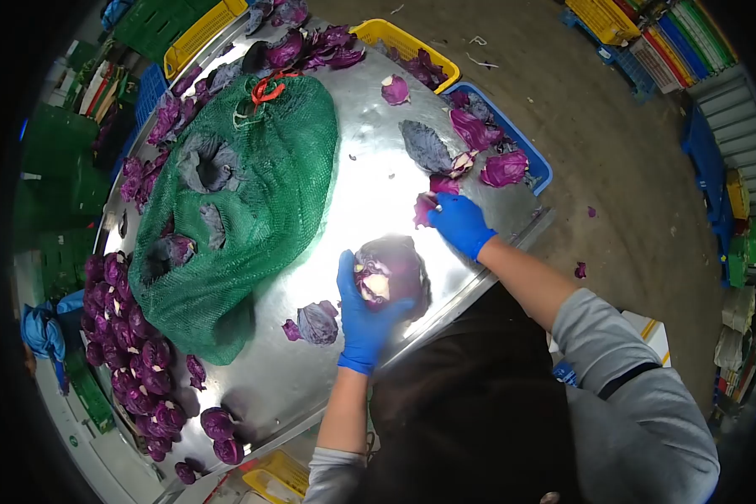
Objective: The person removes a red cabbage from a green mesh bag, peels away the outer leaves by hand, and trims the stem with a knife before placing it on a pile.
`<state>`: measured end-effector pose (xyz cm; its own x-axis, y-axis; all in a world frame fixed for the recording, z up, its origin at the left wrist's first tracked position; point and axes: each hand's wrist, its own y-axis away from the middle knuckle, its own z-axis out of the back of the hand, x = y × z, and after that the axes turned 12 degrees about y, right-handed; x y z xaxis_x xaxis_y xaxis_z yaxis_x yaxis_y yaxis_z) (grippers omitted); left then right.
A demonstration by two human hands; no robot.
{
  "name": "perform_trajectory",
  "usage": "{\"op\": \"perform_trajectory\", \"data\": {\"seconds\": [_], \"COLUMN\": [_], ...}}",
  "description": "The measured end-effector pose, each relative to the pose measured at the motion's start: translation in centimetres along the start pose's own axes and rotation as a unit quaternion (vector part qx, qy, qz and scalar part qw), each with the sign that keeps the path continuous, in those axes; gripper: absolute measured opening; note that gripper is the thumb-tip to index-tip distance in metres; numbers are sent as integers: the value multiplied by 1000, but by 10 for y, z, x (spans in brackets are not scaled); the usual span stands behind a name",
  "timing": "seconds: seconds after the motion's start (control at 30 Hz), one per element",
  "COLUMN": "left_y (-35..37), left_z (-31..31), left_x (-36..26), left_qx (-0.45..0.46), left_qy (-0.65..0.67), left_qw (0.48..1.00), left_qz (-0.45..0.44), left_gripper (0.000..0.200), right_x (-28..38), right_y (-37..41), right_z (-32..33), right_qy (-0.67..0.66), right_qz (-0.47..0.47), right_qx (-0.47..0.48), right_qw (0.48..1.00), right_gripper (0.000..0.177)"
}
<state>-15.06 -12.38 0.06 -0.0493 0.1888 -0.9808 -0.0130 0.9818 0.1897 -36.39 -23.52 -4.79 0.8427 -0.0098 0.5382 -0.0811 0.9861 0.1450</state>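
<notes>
My left hand [365, 323], in a blue glove, holds a red cabbage [395, 273] against the metal table [302, 311], its pale cut stem facing left. My right hand [462, 225], also gloved in blue, is up and to the right of the cabbage, fingers closed on a purple leaf [426, 208]. A dark leaf [426, 147] and more loose purple leaves lie beyond it. To the left a green mesh sack [269, 202] with a red tie is spread on the table, with leaves on it. A small loose leaf [317, 322] rests left of my left hand.
Several cabbages [134, 361] are piled along the left edge. A blue crate [538, 164] and a yellow crate [445, 65] with leaves adjoin the far edge. Leaves [336, 46] lie at the far end. A person's blue sleeve [44, 332] shows at far left.
</notes>
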Motion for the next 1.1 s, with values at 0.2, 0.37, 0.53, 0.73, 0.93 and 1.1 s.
{"op": "perform_trajectory", "data": {"seconds": [0.2,0.37,0.53,0.73,0.93,1.1], "left_y": [-23,-19,-26,-32,-2,-22], "left_z": [5,-29,-37,-45,-34,1], "left_x": [-4,-28,-21,-19,7,-2], "left_qx": [74,-49,-70,-116,-57,72], "left_qy": [-58,-187,-148,-232,-248,-217], "left_qw": [995,977,986,962,945,966], "left_qz": [-40,-87,-8,-92,-207,-124], "left_gripper": [108,97,108,99,109,106], "right_x": [61,59,60,44,6,26], "right_y": [26,41,48,9,-5,21], "right_z": [43,31,13,4,13,47], "right_qy": [-35,-179,-158,-97,-24,184], "right_qz": [141,80,87,185,79,64], "right_qx": [74,199,125,96,141,110], "right_qw": [987,960,976,973,987,975], "right_gripper": [54,51,45,48,37,48]}}
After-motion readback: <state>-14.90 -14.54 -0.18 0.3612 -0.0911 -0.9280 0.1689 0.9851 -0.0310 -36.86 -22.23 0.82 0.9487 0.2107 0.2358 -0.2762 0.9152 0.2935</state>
